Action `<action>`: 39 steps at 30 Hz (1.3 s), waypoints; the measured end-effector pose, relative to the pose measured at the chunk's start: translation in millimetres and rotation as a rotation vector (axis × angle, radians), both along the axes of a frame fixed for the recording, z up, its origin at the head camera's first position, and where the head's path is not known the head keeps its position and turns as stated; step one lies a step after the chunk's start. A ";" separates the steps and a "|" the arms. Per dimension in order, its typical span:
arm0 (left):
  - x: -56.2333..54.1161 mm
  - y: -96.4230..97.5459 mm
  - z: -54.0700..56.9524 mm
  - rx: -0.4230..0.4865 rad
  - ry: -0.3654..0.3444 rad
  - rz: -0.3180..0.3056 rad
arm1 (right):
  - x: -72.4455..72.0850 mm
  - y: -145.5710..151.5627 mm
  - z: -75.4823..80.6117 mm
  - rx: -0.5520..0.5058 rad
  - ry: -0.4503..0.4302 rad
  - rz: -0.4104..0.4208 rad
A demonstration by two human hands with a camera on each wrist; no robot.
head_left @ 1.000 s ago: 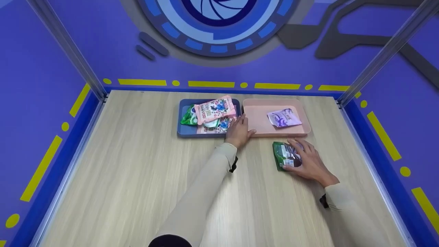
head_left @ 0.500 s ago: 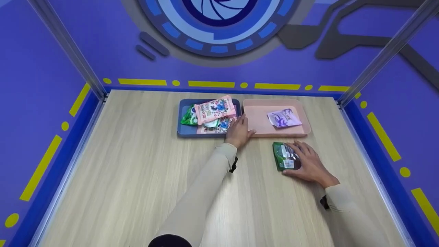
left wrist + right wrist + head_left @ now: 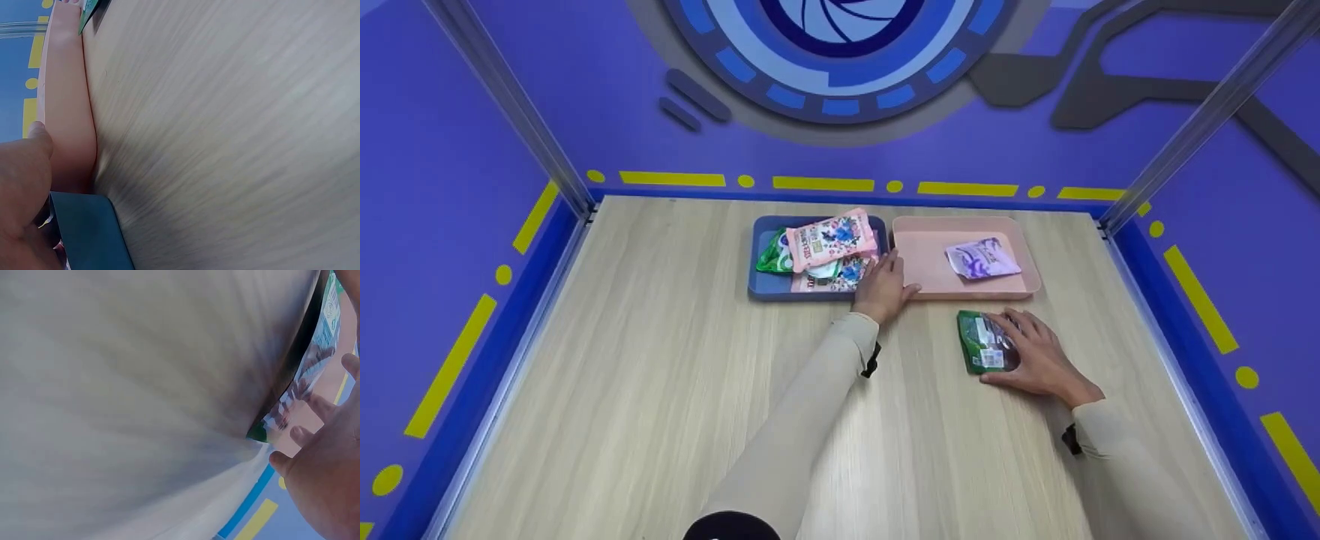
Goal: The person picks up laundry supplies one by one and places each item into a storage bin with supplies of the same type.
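Note:
My left hand (image 3: 883, 289) rests where the blue tray (image 3: 769, 287) and the pink tray (image 3: 926, 286) meet, its fingers over their neighbouring walls. In the left wrist view the thumb (image 3: 38, 138) lies against the pink tray's wall. My right hand (image 3: 1039, 358) is spread over the right part of a green packet (image 3: 973, 341) with a white label, lying on the table in front of the pink tray. Its thumb is by the packet's near edge and the fingertips by the far side. In the right wrist view, fingertips (image 3: 320, 405) overlap the packet's shiny face.
Pink flowered packets (image 3: 834, 238) and a green-and-white packet (image 3: 774, 253) are piled in the blue tray. One purple pouch (image 3: 982, 259) lies in the pink tray. Blue panels (image 3: 840, 161) with metal corner posts border the wooden table (image 3: 660, 360).
The right hand's thumb has slid off the green packet's face to its near edge, and the fingers have shifted slightly. The left hand and both trays have stayed put.

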State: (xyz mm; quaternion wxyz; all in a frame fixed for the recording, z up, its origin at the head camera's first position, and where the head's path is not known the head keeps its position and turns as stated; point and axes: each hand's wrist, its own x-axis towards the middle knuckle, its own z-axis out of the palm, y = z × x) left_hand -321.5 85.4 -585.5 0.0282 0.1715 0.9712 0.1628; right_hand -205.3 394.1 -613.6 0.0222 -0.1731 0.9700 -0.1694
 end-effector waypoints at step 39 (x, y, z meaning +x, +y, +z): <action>-3.3 1.7 -3.8 -0.016 -0.003 0.004 | -4.3 1.3 9.7 -0.033 -0.099 0.021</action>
